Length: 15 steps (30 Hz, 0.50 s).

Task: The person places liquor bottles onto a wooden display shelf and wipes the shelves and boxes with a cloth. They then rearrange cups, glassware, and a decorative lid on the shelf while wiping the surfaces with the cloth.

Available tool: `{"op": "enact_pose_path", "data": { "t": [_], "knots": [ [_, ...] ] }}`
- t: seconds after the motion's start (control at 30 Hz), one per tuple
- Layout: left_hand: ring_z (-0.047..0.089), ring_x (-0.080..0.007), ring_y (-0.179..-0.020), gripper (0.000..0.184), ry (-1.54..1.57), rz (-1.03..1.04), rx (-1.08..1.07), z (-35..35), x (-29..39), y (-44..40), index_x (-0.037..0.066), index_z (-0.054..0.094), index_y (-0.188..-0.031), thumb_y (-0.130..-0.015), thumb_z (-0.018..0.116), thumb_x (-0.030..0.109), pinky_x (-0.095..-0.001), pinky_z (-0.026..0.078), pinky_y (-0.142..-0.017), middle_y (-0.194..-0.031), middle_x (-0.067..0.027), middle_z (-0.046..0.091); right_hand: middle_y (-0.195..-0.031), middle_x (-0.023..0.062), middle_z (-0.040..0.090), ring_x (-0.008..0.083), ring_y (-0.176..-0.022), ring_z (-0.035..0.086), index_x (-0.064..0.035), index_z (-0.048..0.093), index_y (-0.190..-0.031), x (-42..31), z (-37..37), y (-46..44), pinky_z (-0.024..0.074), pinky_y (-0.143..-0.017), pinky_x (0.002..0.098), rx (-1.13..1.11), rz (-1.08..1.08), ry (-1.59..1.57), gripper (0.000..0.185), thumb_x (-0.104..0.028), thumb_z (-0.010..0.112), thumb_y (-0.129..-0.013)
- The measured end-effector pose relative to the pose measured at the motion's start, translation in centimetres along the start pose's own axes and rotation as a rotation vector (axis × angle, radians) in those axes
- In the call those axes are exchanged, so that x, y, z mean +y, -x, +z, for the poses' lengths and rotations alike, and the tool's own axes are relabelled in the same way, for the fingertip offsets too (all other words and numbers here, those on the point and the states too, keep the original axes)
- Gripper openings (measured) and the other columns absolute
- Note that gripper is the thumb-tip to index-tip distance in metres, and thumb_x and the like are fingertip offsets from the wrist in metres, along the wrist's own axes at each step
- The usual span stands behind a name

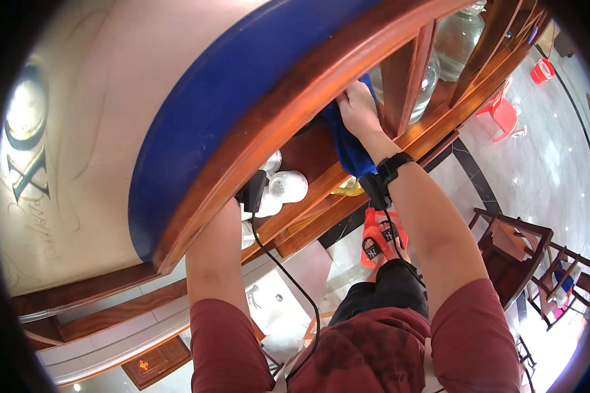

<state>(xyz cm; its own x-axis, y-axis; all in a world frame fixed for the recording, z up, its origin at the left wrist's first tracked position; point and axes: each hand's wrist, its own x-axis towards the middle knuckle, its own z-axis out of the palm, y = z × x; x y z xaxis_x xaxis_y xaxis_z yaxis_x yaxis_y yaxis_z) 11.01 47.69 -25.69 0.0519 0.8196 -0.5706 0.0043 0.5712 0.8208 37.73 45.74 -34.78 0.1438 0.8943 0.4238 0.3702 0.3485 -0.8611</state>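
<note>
My right hand (pixel 359 110) is closed on a blue cloth (pixel 347 147) on a wooden shelf (pixel 314 157), beside an upright wooden divider (pixel 406 78). The cloth hangs down over the shelf's front edge. A black strap with a small box sits on my right wrist. My left forearm (pixel 215 262) reaches up behind the curved wooden rim (pixel 242 150), which hides my left hand and its fingers. Near that wrist, with its black device (pixel 252 190), several white containers (pixel 288 187) stand on the shelf. Something yellow (pixel 351 188) shows below the cloth.
Large glass jars (pixel 459 42) stand in the compartments right of the divider. My feet are on a red stool (pixel 373 223) above the tiled floor. Below left is a white sink (pixel 275 308). Wooden chairs (pixel 514 252), a red chair (pixel 501 114) and a red bucket (pixel 542 71) stand at right.
</note>
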Motion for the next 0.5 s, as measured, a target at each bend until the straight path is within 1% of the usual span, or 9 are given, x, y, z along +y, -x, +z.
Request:
{"op": "enact_pose_path", "data": {
  "t": [0.03, 0.1, 0.13, 0.23, 0.3, 0.33, 0.4, 0.43, 0.5],
  "knots": [
    [0.060, -0.0227, -0.111, 0.047, 0.003, 0.004, 0.003, 0.1, 0.0, 0.1, 0.005, 0.058, -0.123, -0.083, 0.078, 0.020, -0.0397, 0.048, -0.099, -0.119, -0.0068, 0.064, -0.122, 0.0198, 0.061, 0.0398, -0.113, 0.055, -0.0007, 0.062, -0.115, -0.1, -0.1, 0.0, 0.0430, -0.099, 0.0452, -0.002, -0.005, -0.002, 0.030, -0.018, 0.062, -0.090],
    [0.061, -0.0233, -0.111, 0.046, -0.065, 0.136, -0.007, 0.9, 0.1, 0.8, 0.005, 0.058, -0.122, -0.083, 0.078, 0.018, -0.0410, 0.051, -0.095, -0.120, -0.0077, 0.064, -0.119, 0.0192, 0.062, 0.0399, -0.110, 0.056, -0.0003, 0.062, -0.114, -0.3, -0.3, 0.0, 0.0435, -0.097, 0.0459, -0.006, -0.023, -0.012, 0.029, -0.017, 0.062, -0.090],
    [0.061, -0.0233, -0.111, 0.046, -0.063, 0.137, -0.005, 1.8, 0.4, 1.7, 0.005, 0.058, -0.122, -0.083, 0.078, 0.018, -0.0410, 0.051, -0.095, -0.120, -0.0077, 0.064, -0.119, 0.0192, 0.062, 0.0399, -0.110, 0.056, -0.0003, 0.062, -0.114, -0.2, -0.2, 0.0, 0.0435, -0.097, 0.0459, -0.008, -0.025, -0.013, 0.029, -0.017, 0.062, -0.090],
    [0.061, -0.0249, -0.112, 0.045, -0.120, 0.288, 0.159, 4.0, 1.0, 4.5, 0.005, 0.057, -0.123, -0.083, 0.077, 0.015, -0.0432, 0.054, -0.092, -0.121, -0.0089, 0.063, -0.117, 0.0188, 0.063, 0.0399, -0.109, 0.056, -0.0002, 0.063, -0.112, -0.2, -0.2, 0.0, 0.0439, -0.096, 0.0458, 0.010, -0.046, 0.009, 0.027, -0.017, 0.062, -0.090],
    [0.061, -0.0250, -0.112, 0.045, -0.095, 0.313, 0.199, 4.5, 1.3, 5.7, 0.005, 0.057, -0.123, -0.084, 0.077, 0.014, -0.0434, 0.054, -0.092, -0.121, -0.0090, 0.063, -0.110, 0.0205, 0.064, 0.0420, -0.105, 0.057, -0.0011, 0.063, -0.109, -0.5, -0.2, 0.0, 0.0454, -0.091, 0.0466, 0.029, -0.012, -0.010, 0.022, -0.014, 0.060, -0.091],
    [0.061, -0.0251, -0.112, 0.045, -0.073, 0.324, 0.207, 4.6, 1.3, 6.2, 0.005, 0.057, -0.123, -0.084, 0.077, 0.014, -0.0436, 0.054, -0.092, -0.121, -0.0091, 0.063, -0.110, 0.0205, 0.064, 0.0420, -0.105, 0.057, -0.0011, 0.063, -0.109, -1.2, -0.6, 0.0, 0.0454, -0.091, 0.0466, 0.029, -0.014, -0.011, 0.022, -0.014, 0.060, -0.091],
    [0.061, -0.0252, -0.112, 0.045, -0.023, 0.324, 0.226, 5.0, 1.6, 7.1, 0.005, 0.057, -0.123, -0.084, 0.077, 0.014, -0.0438, 0.054, -0.092, -0.121, -0.0092, 0.063, -0.101, 0.0236, 0.064, 0.0447, -0.098, 0.058, -0.0017, 0.062, -0.106, -2.5, -1.4, -0.3, 0.0464, -0.085, 0.0477, 0.012, -0.014, -0.136, 0.018, -0.011, 0.057, -0.091],
    [0.061, -0.0253, -0.113, 0.045, 0.003, 0.328, 0.232, 5.1, 1.7, 7.7, 0.005, 0.057, -0.123, -0.084, 0.077, 0.014, -0.0439, 0.054, -0.092, -0.121, -0.0092, 0.063, -0.101, 0.0236, 0.064, 0.0447, -0.098, 0.058, -0.0017, 0.062, -0.106, -2.5, -1.3, -0.3, 0.0464, -0.085, 0.0477, 0.011, -0.018, -0.137, 0.018, -0.011, 0.057, -0.091],
    [0.061, -0.0254, -0.113, 0.045, 0.058, 0.316, 0.245, 5.4, 1.9, 8.6, 0.005, 0.057, -0.123, -0.084, 0.077, 0.014, -0.0441, 0.054, -0.092, -0.121, -0.0093, 0.063, -0.094, 0.0247, 0.064, 0.0461, -0.094, 0.058, -0.0021, 0.062, -0.104, -2.3, -1.1, -0.2, 0.0465, -0.081, 0.0486, 0.061, 0.001, -0.119, 0.015, -0.009, 0.056, -0.092]
  ]
}}
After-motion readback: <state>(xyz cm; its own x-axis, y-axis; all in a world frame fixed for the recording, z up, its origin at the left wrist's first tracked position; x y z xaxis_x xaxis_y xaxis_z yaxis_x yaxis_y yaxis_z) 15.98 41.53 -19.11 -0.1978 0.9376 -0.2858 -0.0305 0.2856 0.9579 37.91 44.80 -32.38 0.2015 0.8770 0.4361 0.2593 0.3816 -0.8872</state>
